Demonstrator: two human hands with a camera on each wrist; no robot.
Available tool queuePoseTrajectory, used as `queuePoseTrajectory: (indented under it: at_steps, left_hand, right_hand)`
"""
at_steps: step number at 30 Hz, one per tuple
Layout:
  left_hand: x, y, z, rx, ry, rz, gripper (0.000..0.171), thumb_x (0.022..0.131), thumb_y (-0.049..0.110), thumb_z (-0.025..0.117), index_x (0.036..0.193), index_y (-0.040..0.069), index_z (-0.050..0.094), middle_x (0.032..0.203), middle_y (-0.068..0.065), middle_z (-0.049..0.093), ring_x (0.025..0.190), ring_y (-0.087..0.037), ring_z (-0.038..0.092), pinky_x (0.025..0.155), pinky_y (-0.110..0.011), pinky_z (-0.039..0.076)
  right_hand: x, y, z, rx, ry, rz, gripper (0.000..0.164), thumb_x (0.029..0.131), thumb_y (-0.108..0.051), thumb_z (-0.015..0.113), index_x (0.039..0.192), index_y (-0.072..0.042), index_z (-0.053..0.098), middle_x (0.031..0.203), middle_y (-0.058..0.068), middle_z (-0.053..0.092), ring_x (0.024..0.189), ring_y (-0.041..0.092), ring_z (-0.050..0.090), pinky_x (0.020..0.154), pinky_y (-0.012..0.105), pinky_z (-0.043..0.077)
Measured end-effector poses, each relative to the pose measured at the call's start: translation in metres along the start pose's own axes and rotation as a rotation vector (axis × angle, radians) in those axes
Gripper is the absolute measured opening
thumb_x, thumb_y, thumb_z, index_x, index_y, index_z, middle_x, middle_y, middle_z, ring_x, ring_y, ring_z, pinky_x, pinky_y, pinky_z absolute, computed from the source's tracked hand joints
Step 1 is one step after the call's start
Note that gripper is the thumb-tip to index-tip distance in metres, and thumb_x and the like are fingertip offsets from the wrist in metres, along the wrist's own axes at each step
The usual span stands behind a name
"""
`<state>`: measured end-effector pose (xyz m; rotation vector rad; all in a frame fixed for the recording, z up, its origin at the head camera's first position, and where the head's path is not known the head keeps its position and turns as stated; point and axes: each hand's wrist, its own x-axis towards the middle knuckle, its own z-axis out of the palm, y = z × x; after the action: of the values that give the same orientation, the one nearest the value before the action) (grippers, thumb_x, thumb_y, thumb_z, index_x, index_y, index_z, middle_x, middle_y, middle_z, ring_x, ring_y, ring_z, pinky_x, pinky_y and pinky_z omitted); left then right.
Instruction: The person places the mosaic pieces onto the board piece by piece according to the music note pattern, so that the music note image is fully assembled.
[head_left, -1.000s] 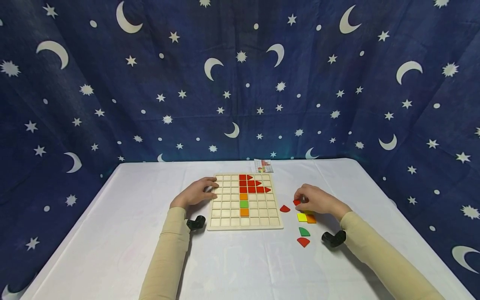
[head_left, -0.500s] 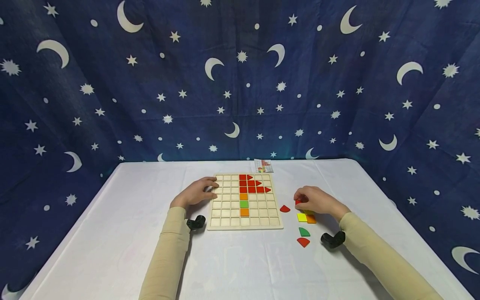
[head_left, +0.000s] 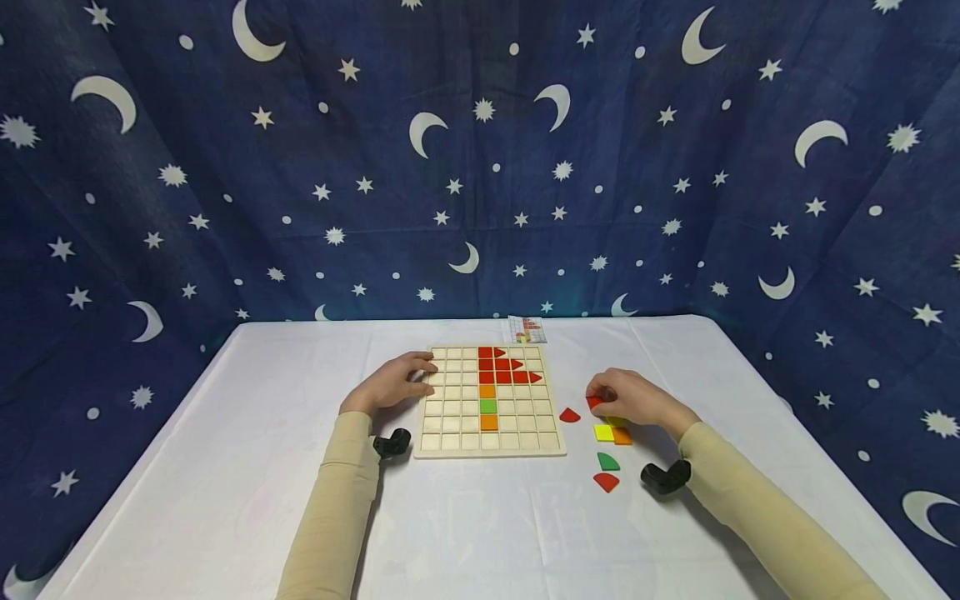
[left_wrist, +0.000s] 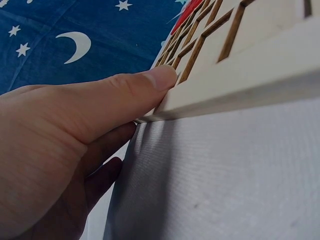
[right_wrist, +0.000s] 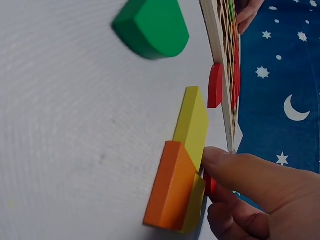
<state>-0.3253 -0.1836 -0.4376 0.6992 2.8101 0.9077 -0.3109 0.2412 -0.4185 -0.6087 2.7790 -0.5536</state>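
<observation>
My left hand (head_left: pixel 390 383) rests on the left edge of a light wooden grid board (head_left: pixel 450 419). In the left wrist view its thumb (left_wrist: pixel 135 90) lies on the rim. Red, orange and green tiles fill some of the board's cells. Right of the board, my right hand (head_left: pixel 637 398) pinches a red tile (head_left: pixel 593 402) between thumb and fingers, low over the table; most of it is hidden. Close to that hand lie a yellow square tile (head_left: pixel 603 432), an orange tile (head_left: pixel 622 436) and another yellow piece (right_wrist: pixel 196 204), partly covered.
A red fan-shaped tile (head_left: pixel 569 415) lies just right of the board. Nearer the front are a green quarter-round tile (head_left: pixel 608 462) and a second red fan-shaped tile (head_left: pixel 606 482). A printed pattern card (head_left: pixel 527 330) sits behind the board, before a starry cloth (head_left: pixel 465 217).
The right hand shifts only slightly around the red tile, whose visible part has tilted and turned a little. The left hand and the board stay as they were.
</observation>
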Motion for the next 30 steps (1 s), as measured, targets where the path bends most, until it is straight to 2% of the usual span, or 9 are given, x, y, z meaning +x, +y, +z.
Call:
queuePoseTrajectory:
  at_steps: [5,10,13,17,20,25,30]
  left_hand:
    - [0.0,0.0,-0.001,0.001,0.002,0.013,0.043,0.09,0.019,0.071,0.127,0.001,0.063,0.148,-0.018,0.043,0.14,-0.036,0.034,0.116,-0.048,0.027]
    - [-0.001,0.0,-0.002,0.014,0.005,0.022,0.043,0.09,0.02,0.071,0.127,0.0,0.063,0.148,-0.019,0.043,0.14,-0.037,0.034,0.116,-0.048,0.027]
    - [0.0,-0.001,-0.003,0.019,0.005,0.018,0.043,0.09,0.02,0.072,0.127,0.0,0.063,0.148,-0.018,0.043,0.14,-0.036,0.034,0.116,-0.048,0.027]
    - [0.001,-0.001,-0.003,0.017,0.005,0.013,0.044,0.09,0.02,0.071,0.127,0.0,0.062,0.148,-0.018,0.043,0.14,-0.036,0.034,0.115,-0.048,0.028]
    - [0.001,0.0,-0.003,0.016,0.006,0.02,0.043,0.09,0.019,0.071,0.127,-0.001,0.062,0.148,-0.019,0.043,0.14,-0.037,0.035,0.115,-0.048,0.029]
    - [0.0,0.001,-0.004,0.017,0.003,0.022,0.044,0.09,0.02,0.071,0.127,-0.001,0.062,0.148,-0.019,0.043,0.139,-0.037,0.035,0.115,-0.049,0.029]
    - [0.0,0.001,-0.003,0.013,-0.003,0.006,0.044,0.09,0.021,0.071,0.127,0.0,0.062,0.148,-0.018,0.042,0.14,-0.037,0.034,0.115,-0.048,0.028]
  right_hand:
    - [0.002,-0.005,-0.002,0.012,0.007,-0.012,0.022,0.086,-0.017,0.076,0.105,-0.009,0.068,0.089,-0.001,0.059,0.082,0.018,0.052,0.075,0.03,0.05]
    - [0.003,-0.023,0.0,0.016,0.076,-0.056,0.021,0.085,-0.021,0.077,0.101,-0.01,0.068,0.087,-0.001,0.058,0.078,0.016,0.051,0.067,0.027,0.049]
    - [0.003,-0.046,0.007,-0.003,0.1,-0.135,0.021,0.084,-0.023,0.078,0.1,-0.011,0.068,0.088,-0.003,0.059,0.077,0.014,0.052,0.066,0.026,0.049]
    - [0.004,-0.082,0.021,-0.051,0.095,-0.274,0.02,0.084,-0.024,0.078,0.099,-0.013,0.069,0.089,-0.006,0.059,0.078,0.011,0.052,0.071,0.027,0.049]
    - [0.006,-0.104,0.035,-0.079,0.092,-0.36,0.017,0.084,-0.023,0.077,0.096,-0.015,0.068,0.086,-0.006,0.057,0.075,0.009,0.05,0.069,0.027,0.046]
    - [0.012,-0.128,0.053,-0.109,0.139,-0.437,0.016,0.084,-0.025,0.078,0.094,-0.016,0.069,0.085,-0.007,0.057,0.069,0.005,0.047,0.062,0.022,0.043]
    - [0.015,-0.137,0.06,-0.117,0.15,-0.454,0.02,0.084,-0.029,0.077,0.098,-0.017,0.071,0.091,-0.007,0.061,0.073,0.004,0.051,0.064,0.02,0.044]
